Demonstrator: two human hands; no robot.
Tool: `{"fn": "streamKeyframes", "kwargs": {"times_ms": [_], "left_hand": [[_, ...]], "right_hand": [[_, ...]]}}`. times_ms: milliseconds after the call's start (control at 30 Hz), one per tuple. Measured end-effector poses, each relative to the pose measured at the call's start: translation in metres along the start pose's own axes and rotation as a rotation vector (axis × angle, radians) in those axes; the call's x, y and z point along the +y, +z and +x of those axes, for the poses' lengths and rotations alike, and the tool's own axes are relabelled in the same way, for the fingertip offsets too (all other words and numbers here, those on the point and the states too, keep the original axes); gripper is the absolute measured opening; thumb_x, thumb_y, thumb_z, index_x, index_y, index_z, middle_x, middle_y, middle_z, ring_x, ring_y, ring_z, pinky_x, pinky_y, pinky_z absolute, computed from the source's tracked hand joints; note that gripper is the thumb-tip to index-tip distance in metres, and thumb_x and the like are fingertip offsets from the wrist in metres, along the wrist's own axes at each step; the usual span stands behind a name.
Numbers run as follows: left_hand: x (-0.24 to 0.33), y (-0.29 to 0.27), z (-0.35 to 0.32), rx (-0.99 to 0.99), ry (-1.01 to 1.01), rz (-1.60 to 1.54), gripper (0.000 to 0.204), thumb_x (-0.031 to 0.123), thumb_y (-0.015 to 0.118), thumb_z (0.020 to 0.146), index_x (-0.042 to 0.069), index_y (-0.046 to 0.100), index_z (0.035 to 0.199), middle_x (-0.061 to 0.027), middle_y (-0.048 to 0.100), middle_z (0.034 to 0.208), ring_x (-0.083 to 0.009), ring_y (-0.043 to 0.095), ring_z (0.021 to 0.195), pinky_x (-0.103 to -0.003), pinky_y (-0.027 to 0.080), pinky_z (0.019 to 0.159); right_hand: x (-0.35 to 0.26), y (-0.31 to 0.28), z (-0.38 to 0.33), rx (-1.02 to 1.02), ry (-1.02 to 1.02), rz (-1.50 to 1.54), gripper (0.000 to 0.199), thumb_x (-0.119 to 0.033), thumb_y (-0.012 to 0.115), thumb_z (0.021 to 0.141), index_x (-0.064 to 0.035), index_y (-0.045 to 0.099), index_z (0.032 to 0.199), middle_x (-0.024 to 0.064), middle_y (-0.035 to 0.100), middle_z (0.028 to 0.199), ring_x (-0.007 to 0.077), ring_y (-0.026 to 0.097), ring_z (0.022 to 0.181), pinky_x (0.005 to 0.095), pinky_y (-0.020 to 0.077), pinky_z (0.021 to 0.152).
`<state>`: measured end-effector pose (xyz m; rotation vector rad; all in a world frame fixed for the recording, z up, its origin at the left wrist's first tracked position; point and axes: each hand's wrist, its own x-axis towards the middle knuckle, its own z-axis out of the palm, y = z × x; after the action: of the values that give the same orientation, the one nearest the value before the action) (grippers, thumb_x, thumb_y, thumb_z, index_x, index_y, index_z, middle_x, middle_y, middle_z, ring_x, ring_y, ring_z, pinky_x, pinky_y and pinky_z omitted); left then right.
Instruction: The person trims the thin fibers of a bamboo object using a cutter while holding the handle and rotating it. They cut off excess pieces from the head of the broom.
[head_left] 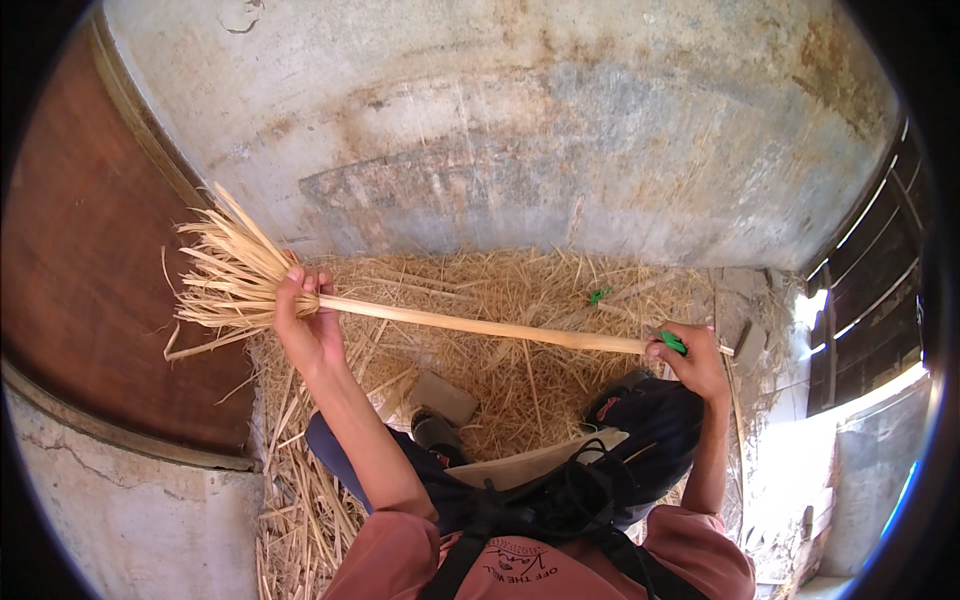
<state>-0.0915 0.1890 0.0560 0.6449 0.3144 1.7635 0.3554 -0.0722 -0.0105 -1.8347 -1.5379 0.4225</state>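
Note:
A long pale stalk (480, 325) stretches almost level between my two hands. My left hand (312, 315) is closed around its left part, where a bunch of split, straw-coloured strips (228, 265) fans out beyond my fingers. Whether those strips belong to the stalk or are a separate bunch, I cannot tell. My right hand (697, 358) grips the stalk's other end. A small green piece (672, 343) shows between the right thumb and fingers; its kind is mostly hidden by the hand.
Loose straw and strips (500, 385) cover the floor, with another small green thing (600, 295) lying on them. A flat block (445, 398) lies by my left foot. Ahead rises a stained grey wall (560, 140); a brown panel (110, 250) stands left, dark slats (870, 290) right.

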Motion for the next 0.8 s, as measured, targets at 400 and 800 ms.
{"fn": "streamKeyframes", "kwargs": {"times_ms": [400,800], "left_hand": [[-0.009,-0.035,0.000,-0.441,-0.350,-0.011,0.083,0.001,0.081,0.093,0.001,0.039,0.164,-0.0032,0.067,0.131,-0.0172,0.064,0.102,-0.041,0.052,0.104],[-0.026,-0.063,0.033,0.040,-0.320,0.131,0.044,0.009,0.070,0.108,-0.008,0.061,0.148,-0.0182,0.068,0.146,-0.0283,0.066,0.134,-0.042,0.054,0.116]], "right_hand": [[0.040,-0.031,-0.016,0.125,0.009,0.006,0.023,-0.020,0.087,0.091,-0.0015,0.079,0.101,0.0145,0.068,0.073,0.0244,0.063,0.066,0.0392,0.0476,0.066],[0.038,-0.050,-0.026,0.006,0.118,-0.110,0.027,-0.025,0.092,0.086,-0.0020,0.081,0.094,0.0096,0.066,0.067,0.0184,0.061,0.063,0.0370,0.0462,0.063]]}}
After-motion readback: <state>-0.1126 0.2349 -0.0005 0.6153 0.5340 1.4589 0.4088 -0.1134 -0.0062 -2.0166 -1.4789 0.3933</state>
